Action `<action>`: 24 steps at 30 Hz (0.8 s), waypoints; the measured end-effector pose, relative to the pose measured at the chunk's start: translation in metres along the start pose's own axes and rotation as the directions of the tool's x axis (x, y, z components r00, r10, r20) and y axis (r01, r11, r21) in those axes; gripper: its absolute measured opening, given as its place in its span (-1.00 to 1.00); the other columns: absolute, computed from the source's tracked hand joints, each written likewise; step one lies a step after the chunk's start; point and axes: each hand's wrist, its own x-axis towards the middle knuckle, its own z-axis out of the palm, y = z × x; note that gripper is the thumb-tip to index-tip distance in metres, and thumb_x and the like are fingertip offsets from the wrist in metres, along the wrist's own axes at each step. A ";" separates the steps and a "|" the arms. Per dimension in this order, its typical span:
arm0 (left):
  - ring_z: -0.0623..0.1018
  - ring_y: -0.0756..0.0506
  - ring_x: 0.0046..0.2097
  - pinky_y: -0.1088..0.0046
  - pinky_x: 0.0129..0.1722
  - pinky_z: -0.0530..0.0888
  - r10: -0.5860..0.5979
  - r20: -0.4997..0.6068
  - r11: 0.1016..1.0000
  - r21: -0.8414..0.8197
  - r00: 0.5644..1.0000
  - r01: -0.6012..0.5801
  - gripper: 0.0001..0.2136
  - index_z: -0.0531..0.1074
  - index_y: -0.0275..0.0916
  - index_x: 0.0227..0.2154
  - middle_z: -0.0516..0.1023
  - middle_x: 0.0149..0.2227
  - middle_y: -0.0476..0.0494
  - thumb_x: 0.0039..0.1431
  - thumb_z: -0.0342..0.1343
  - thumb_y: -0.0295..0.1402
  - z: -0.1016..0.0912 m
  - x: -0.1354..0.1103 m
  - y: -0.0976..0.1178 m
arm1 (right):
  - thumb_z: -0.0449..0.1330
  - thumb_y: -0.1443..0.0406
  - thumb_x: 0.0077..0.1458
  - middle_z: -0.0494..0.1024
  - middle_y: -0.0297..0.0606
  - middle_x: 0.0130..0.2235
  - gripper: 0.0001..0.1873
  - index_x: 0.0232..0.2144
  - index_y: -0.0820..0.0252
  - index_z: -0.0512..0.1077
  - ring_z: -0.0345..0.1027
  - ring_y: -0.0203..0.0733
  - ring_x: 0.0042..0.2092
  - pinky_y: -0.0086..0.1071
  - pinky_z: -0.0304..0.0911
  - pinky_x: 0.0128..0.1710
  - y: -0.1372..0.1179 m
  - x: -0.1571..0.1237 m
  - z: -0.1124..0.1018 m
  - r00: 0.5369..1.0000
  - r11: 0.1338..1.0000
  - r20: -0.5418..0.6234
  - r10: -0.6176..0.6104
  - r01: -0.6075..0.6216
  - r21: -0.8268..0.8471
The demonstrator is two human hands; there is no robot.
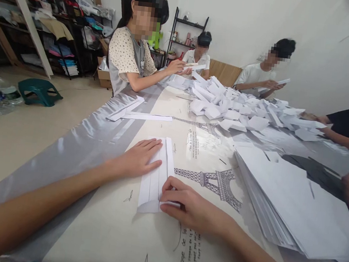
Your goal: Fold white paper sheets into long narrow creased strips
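Observation:
A white sheet of paper [152, 183] with lengthwise creases lies in front of me, its right side folded up in a narrow strip. My left hand [140, 157] rests flat on its upper left part, fingers stretched out. At the lower right corner my right hand [189, 204] pinches the paper's edge between thumb and bent fingers. The bottom edge is slightly lifted and curled there. Beyond my left hand, two narrow folded paper strips [146, 117] lie across each other on the cloth.
A printed tablecloth [103, 232] covers the table. On the right is a stack of white sheets [298, 204]; behind it spreads a heap of folded papers [228, 103]. Several people sit around, some holding paper. A green stool [38, 90] stands on the floor at left.

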 end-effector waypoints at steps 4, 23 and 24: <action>0.10 -0.28 0.41 0.12 0.35 0.09 0.012 -0.009 1.000 -0.001 1.000 -0.012 -0.42 0.03 -0.23 0.37 0.08 0.42 -0.27 0.44 -0.18 -0.03 0.002 0.000 -0.002 | 0.17 0.31 0.31 0.34 -0.29 -0.07 -0.90 -0.28 0.14 0.48 0.26 -0.34 -0.30 -0.38 0.26 -0.24 0.002 0.000 -0.002 1.000 0.999 0.018 0.001 -0.002 0.033; 0.08 -0.27 0.42 0.08 0.35 0.08 0.025 -0.024 1.000 0.007 0.999 -0.025 -0.42 0.03 -0.23 0.37 0.07 0.42 -0.29 0.44 -0.18 -0.03 0.007 0.002 -0.006 | 0.25 0.32 0.25 0.37 -0.29 -0.11 -0.98 -0.26 0.13 0.51 0.32 -0.30 -0.21 -0.40 0.31 -0.20 0.014 0.008 0.001 0.992 0.995 -0.078 -0.095 0.096 -0.002; 0.08 -0.27 0.42 0.08 0.35 0.08 0.022 -0.018 1.000 0.007 1.000 -0.021 -0.42 0.03 -0.23 0.37 0.07 0.43 -0.29 0.44 -0.18 -0.03 0.006 0.002 -0.005 | 0.26 0.31 0.25 0.37 -0.29 -0.12 -0.97 -0.25 0.13 0.52 0.32 -0.30 -0.22 -0.40 0.31 -0.22 0.015 0.009 0.001 0.991 0.994 -0.077 -0.111 0.111 -0.003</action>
